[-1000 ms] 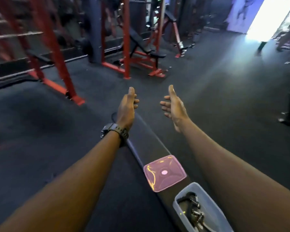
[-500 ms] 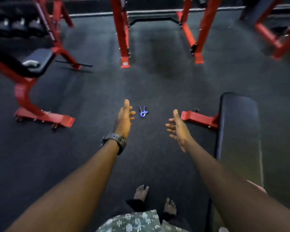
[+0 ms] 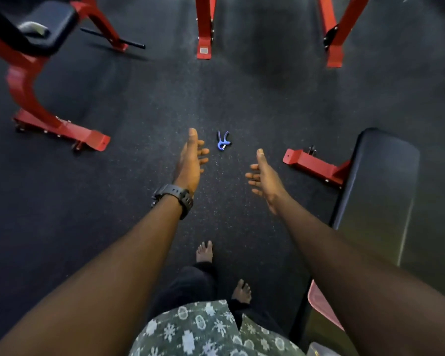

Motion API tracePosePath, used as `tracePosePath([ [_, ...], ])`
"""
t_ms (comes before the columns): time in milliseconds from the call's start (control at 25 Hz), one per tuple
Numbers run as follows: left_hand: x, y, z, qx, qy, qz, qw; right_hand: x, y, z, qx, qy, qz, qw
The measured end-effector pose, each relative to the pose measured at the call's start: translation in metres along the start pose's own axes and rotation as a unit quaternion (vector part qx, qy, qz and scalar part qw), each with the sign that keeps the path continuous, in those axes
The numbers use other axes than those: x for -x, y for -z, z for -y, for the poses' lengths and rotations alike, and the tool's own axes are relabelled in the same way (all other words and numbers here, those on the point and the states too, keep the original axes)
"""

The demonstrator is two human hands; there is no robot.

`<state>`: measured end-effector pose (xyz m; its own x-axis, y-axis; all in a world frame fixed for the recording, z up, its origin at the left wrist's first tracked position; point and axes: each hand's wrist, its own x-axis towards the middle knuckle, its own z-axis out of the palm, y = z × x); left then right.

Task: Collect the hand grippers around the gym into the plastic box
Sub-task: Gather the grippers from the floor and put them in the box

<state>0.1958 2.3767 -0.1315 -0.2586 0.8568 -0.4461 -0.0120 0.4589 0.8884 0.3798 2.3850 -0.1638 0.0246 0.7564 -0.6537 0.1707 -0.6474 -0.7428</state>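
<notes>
Head-camera view looking down at a dark speckled rubber gym floor (image 3: 129,191). Small blue hand gripper with a metal spring (image 3: 223,141) lying flat on the floor, ahead of both hands and between them, nearer the left. Coiled end toward the viewer, two handles splayed in a V pointing away, long axis running roughly front to back. Touching neither hand.

Left hand (image 3: 190,160) stretched forward, palm turned inward, fingers (image 3: 203,152) loosely spread and holding nothing; black digital wristwatch (image 3: 174,195) on that wrist. Right hand (image 3: 263,176) likewise extended, palm inward, fingers (image 3: 252,174) relaxed and apart, empty.

Bare floor between hands and gripper. To the right, black padded flat bench surface (image 3: 380,191) on a red steel foot (image 3: 316,165), with a pink plastic lid (image 3: 319,301) partly visible at its near end behind the right arm. Upper left, red angled bench frame with a black pad (image 3: 36,73). Along the top edge, red steel rack uprights (image 3: 204,29). Below, two bare feet (image 3: 204,251), dark trousers, and a green patterned shirt hem (image 3: 203,330).
</notes>
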Motion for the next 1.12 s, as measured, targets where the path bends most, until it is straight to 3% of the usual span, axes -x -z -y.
tracePosePath([
  [200,-0.107,-0.001,0.011,0.024,0.041,-0.006,0.999,-0.105,-0.032,0.038,0.023,-0.014,0.003,1.0],
  [440,-0.312,-0.019,0.048,0.031,0.082,0.011,0.996,-0.315,-0.083,0.048,0.021,-0.059,-0.024,0.998],
  [560,-0.407,-0.035,0.096,0.005,0.075,0.015,0.997,-0.422,-0.103,0.017,0.048,-0.062,-0.027,0.997],
  [840,-0.584,-0.087,0.282,-0.035,0.085,0.019,0.996,-0.668,-0.138,-0.106,0.182,-0.026,-0.013,0.983],
  [920,-0.626,-0.1,0.328,-0.042,0.082,0.018,0.996,-0.728,-0.149,-0.138,0.268,0.006,-0.018,0.963],
  [1120,-0.706,-0.119,0.394,-0.064,0.05,0.012,0.997,-0.838,-0.188,-0.195,0.512,0.111,-0.109,0.845],
])
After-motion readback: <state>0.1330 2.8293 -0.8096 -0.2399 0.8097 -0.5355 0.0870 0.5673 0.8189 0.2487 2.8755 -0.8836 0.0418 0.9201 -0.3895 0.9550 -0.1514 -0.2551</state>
